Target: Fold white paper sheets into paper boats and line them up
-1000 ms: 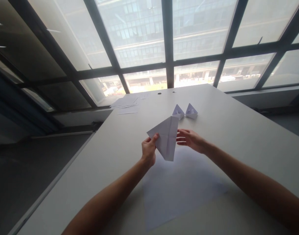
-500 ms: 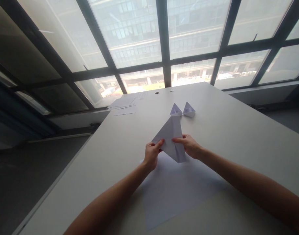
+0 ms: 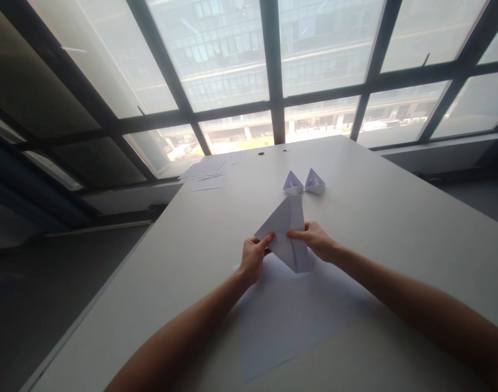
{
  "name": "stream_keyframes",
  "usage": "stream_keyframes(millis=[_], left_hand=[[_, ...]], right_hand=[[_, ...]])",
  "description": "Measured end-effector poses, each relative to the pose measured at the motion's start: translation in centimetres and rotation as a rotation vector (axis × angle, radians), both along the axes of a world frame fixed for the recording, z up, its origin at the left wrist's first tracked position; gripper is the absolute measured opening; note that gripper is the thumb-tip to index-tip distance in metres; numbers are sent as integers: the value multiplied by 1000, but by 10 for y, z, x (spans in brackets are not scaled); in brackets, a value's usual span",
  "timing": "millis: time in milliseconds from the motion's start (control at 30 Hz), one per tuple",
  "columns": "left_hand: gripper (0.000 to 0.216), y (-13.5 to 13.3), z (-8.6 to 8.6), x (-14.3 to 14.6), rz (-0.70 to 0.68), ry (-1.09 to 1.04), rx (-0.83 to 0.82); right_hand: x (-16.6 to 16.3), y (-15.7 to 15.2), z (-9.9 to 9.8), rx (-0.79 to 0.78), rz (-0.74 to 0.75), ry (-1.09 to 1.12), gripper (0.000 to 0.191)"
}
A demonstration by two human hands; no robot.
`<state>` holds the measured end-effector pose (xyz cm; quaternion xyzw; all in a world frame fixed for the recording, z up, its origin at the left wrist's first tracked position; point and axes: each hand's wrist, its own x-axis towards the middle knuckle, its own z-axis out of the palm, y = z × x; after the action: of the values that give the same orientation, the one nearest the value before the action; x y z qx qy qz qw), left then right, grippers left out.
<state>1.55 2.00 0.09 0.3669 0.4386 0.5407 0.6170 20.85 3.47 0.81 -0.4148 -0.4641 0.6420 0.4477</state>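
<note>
A folded white paper triangle [image 3: 288, 228] is held up over the white table [image 3: 395, 228]. My left hand [image 3: 253, 257] pinches its left edge and my right hand [image 3: 316, 241] pinches its right edge, fingers closed on the paper. Its point sticks up toward two small finished paper boats [image 3: 304, 183] that sit farther back on the table. A flat white sheet [image 3: 297, 316] lies on the table under my forearms.
Several loose paper sheets [image 3: 206, 175] lie at the far left corner of the table. Two small round holes [image 3: 260, 153] mark the far edge. Large windows with dark frames [image 3: 273, 71] rise behind the table; dark floor lies to the left.
My right hand has come in and taken hold of the paper's right edge. The paper turned so its point faces up and away, and it sank slightly toward the table.
</note>
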Motion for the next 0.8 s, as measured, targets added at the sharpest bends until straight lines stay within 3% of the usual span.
stream_keyframes(millis=[167, 533, 800], left_hand=[[40, 1, -1, -1, 29, 4, 29], [40, -1, 0, 1, -3, 12, 43], [40, 0, -3, 0, -43, 43, 50]], right_hand=[[4, 3, 2, -18, 115, 13, 38], [3, 4, 2, 42, -3, -58, 35], [5, 5, 0, 39, 14, -43, 35]])
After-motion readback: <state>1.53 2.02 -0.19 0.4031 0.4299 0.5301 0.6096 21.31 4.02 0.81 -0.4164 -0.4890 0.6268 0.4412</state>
